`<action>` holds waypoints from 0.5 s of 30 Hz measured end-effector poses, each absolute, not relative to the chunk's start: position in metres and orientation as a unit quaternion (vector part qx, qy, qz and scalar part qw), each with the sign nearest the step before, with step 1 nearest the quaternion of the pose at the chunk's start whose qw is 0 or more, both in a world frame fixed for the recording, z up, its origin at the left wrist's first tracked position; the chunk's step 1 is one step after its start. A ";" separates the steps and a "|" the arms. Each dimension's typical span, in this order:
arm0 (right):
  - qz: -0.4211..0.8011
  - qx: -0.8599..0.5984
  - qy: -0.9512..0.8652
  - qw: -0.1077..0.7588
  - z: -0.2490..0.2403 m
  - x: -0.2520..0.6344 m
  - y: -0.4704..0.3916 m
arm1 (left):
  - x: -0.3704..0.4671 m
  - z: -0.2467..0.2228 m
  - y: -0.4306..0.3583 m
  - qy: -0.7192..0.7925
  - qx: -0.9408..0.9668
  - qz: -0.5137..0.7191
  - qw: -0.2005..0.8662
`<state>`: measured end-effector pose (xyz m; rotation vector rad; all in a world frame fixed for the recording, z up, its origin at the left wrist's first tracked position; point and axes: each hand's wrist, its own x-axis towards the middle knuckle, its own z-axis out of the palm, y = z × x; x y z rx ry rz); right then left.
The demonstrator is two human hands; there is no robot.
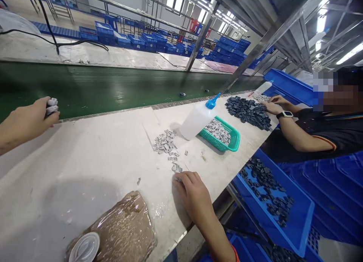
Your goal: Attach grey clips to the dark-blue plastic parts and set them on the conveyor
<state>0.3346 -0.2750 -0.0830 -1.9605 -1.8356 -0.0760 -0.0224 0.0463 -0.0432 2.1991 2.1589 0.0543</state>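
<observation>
At the far left, beside the conveyor, my left hand [34,118] is closed with its fingers curled. Crumpled whitish bits [52,106] show at the fingertips; whether they are held or worn, I cannot tell. My right hand [195,192] rests low over the white worktop [107,148], thumb and fingers pinched on a small grey part that is partly hidden. Just beyond it lie a few loose grey parts [177,166] and a pile of similar grey parts [165,141]. A white squeeze bottle with a blue nozzle [195,122] stands behind, by a green basket [235,141] of small pale parts.
A green conveyor belt [127,86] runs behind the worktop. A plastic-wrapped brown slab [124,224] with a round clear lid [85,247] lies in front. At right, a co-worker's hands [273,106] handle parts near a dark pile [249,112]. A blue bin [300,216] sits below.
</observation>
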 end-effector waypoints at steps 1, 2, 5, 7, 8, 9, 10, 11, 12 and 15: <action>-0.034 -0.708 -0.673 0.211 -0.083 0.333 -0.275 | -0.020 -0.046 0.063 0.693 0.721 -0.005 0.014; -0.042 -0.704 -0.681 0.200 -0.083 0.332 -0.276 | -0.018 -0.048 0.078 0.687 0.726 -0.027 0.003; -0.070 -0.689 -0.698 0.182 -0.084 0.330 -0.280 | -0.016 -0.056 0.111 0.685 0.723 -0.088 0.007; -0.091 -0.678 -0.706 0.182 -0.086 0.331 -0.281 | -0.014 -0.056 0.125 0.693 0.711 -0.119 0.021; -0.102 -0.673 -0.709 0.186 -0.087 0.332 -0.281 | -0.012 -0.054 0.130 0.693 0.709 -0.128 0.030; -0.114 -0.666 -0.712 0.189 -0.088 0.333 -0.281 | -0.010 -0.050 0.135 0.690 0.710 -0.134 0.036; -0.125 -0.657 -0.717 0.194 -0.089 0.334 -0.280 | -0.006 -0.045 0.139 0.688 0.712 -0.137 0.040; -0.136 -0.648 -0.722 0.202 -0.090 0.336 -0.280 | -0.002 -0.040 0.142 0.685 0.714 -0.138 0.043; -0.145 -0.638 -0.726 0.213 -0.091 0.338 -0.281 | 0.003 -0.033 0.145 0.684 0.715 -0.138 0.043; -0.154 -0.613 -0.732 0.256 -0.093 0.343 -0.287 | 0.016 -0.013 0.145 0.688 0.713 -0.128 0.036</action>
